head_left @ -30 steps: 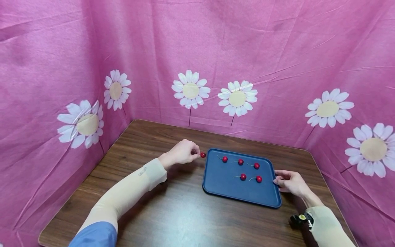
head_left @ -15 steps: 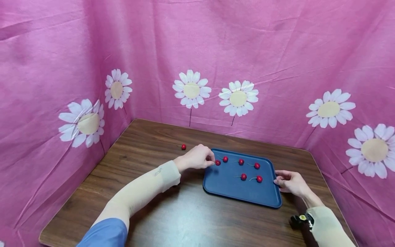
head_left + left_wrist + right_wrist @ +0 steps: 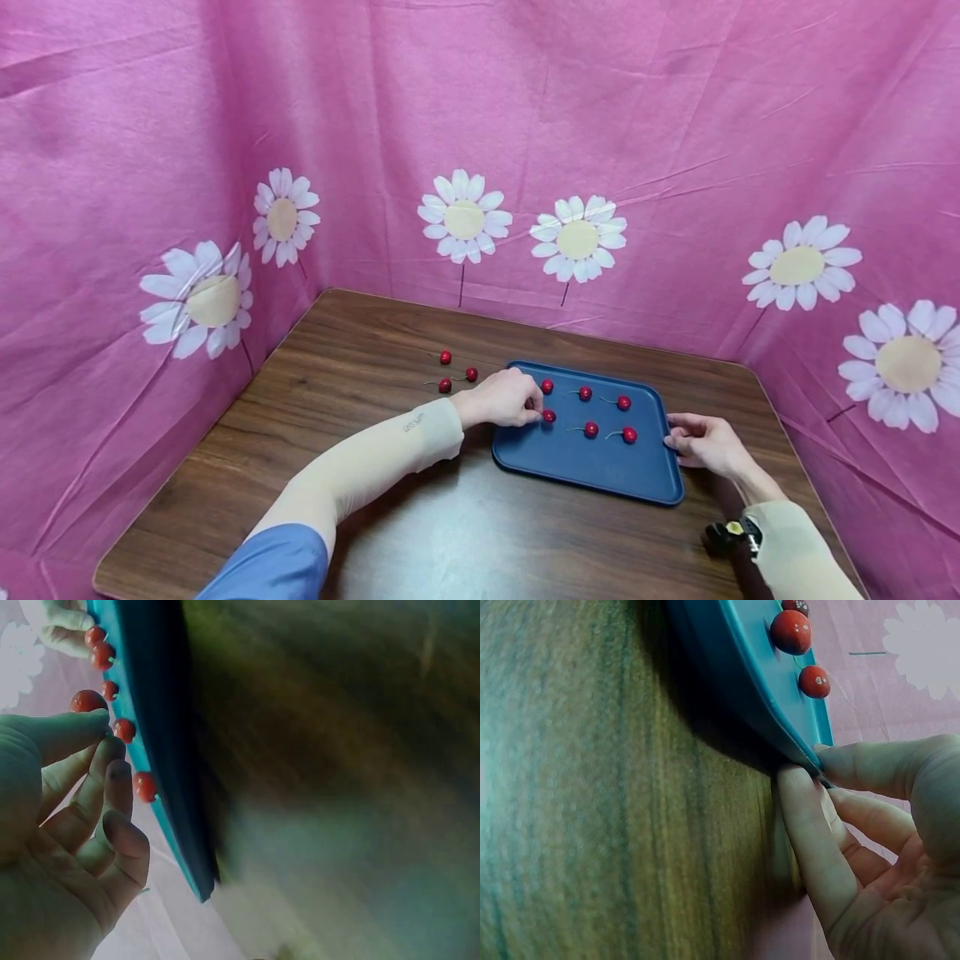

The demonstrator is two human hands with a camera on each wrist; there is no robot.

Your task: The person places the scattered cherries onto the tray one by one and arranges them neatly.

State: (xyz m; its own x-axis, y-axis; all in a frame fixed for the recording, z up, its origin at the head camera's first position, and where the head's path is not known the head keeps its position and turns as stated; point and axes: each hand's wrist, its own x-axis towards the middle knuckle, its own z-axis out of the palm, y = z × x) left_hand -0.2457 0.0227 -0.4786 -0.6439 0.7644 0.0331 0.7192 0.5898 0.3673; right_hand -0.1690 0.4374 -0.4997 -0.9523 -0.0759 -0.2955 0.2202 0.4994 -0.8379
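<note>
Over the left part of the blue tray [image 3: 577, 467], my left hand [image 3: 508, 398] pinches a red cherry [image 3: 549, 416] between thumb and fingertips, seemingly by its stem, which the fingers mostly hide. In the left wrist view that cherry [image 3: 88, 700] shows just beyond the thumb. Whether it touches the tray I cannot tell. Several other cherries lie on the tray in two rows, such as one [image 3: 624, 402] at the back right. My right hand [image 3: 708, 443] grips the tray's right rim, thumb on top and fingers below, as the right wrist view shows.
Three loose cherries lie on the brown wooden table [image 3: 420, 517] left of the tray, one of them [image 3: 446, 357] farthest back. A pink curtain [image 3: 360, 133] with printed daisies surrounds the table's back and sides.
My left hand has carried the cherry rightward, from beside the tray to over its left part, below the back row. The loose cherries came into sight behind it. My right hand stayed put.
</note>
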